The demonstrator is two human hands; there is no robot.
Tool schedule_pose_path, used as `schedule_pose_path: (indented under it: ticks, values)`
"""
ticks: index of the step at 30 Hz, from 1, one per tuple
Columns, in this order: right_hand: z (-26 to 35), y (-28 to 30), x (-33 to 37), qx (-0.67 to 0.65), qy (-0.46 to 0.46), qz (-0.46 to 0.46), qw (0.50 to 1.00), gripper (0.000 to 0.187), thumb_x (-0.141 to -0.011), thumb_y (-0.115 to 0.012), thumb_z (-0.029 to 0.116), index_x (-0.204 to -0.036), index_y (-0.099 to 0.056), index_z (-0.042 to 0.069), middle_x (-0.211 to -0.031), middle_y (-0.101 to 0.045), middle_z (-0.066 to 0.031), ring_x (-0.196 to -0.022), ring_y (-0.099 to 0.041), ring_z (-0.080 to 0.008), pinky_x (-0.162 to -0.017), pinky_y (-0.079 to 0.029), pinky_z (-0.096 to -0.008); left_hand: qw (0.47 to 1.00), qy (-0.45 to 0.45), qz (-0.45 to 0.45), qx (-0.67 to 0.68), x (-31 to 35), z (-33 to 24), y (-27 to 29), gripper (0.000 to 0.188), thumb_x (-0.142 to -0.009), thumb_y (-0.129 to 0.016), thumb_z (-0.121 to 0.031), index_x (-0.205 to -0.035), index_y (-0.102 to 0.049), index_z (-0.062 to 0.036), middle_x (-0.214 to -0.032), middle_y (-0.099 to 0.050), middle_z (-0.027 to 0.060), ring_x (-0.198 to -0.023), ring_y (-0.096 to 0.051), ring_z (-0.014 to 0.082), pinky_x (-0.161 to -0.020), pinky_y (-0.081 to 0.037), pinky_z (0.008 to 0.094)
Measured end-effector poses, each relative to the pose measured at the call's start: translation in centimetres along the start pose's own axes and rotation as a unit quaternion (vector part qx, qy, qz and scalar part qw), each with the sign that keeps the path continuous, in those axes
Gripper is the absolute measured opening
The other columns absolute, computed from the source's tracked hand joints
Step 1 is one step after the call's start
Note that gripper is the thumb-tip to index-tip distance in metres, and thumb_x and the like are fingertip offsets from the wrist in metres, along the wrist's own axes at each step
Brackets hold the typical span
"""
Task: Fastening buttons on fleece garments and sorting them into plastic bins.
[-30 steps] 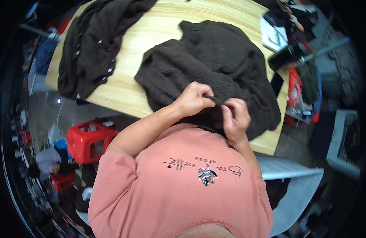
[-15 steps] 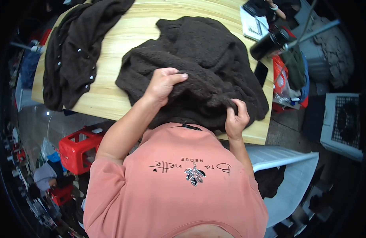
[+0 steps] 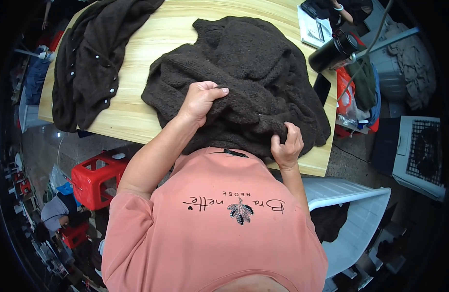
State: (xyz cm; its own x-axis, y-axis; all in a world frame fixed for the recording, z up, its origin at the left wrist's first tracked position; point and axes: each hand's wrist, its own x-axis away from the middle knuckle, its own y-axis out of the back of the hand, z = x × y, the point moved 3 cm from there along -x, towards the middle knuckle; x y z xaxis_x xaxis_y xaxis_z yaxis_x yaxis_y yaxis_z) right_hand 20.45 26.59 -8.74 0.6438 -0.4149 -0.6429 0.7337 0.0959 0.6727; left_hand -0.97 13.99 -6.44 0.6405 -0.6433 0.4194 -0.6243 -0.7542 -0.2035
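Note:
A dark brown, fuzzy knit garment [image 3: 253, 58] lies bunched on the wooden table in front of me, its near edge reaching my body. My left hand [image 3: 199, 103] grips a fold of it near the middle, thumb laid over the cloth and fingers tucked beneath. At the garment's near right part, my right hand [image 3: 288, 147] has its fingers curled at the cloth, with a gap showing between thumb and forefinger. Folds hide some of the fingertips.
Another dark brown garment with shiny buttons [image 3: 98, 58] lies on the table's left. A black bottle [image 3: 334, 51], a phone [image 3: 321, 87] and a notebook [image 3: 314, 31] are along the right edge. Beside me stand a red stool [image 3: 95, 180] and a pale plastic bin [image 3: 365, 214]. Another person's hand [image 3: 343, 12] shows far right.
My right hand has shifted slightly left and down, and its thumb and forefinger have spread apart. My left hand keeps its grip in nearly the same place.

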Motion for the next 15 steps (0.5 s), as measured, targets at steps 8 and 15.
schedule_pose_path:
  ticks: [8, 15]
  values:
    - [0.6, -0.1, -1.5, 0.084, 0.086, -0.087, 0.989, 0.024, -0.063, -0.062, -0.003, -0.086, -0.059, 0.005, -0.069, -0.052, -0.0065, -0.057, -0.053, -0.0220, -0.047, -0.042, -0.0300, 0.999, -0.021, -0.039, 0.008, 0.7, -0.8, 0.1, 0.009, -0.076, -0.061, -0.003, -0.082, -0.062, 0.0027, -0.079, -0.063, 0.0074, -0.069, -0.059, 0.0133, -0.067, -0.047, 0.0248]
    - [-1.4, -1.5, -0.7, 0.070, 0.001, -0.069, 0.995, 0.017, -0.064, -0.062, -0.001, -0.079, -0.056, 0.005, -0.065, -0.047, -0.0044, -0.053, -0.053, -0.0189, -0.046, -0.044, -0.0285, 0.999, 0.005, 0.005, 0.044, -0.5, 0.3, 1.0, 0.014, -0.077, -0.057, -0.001, -0.089, -0.060, 0.0050, -0.091, -0.063, 0.0121, -0.080, -0.062, 0.0185, -0.077, -0.048, 0.0277]
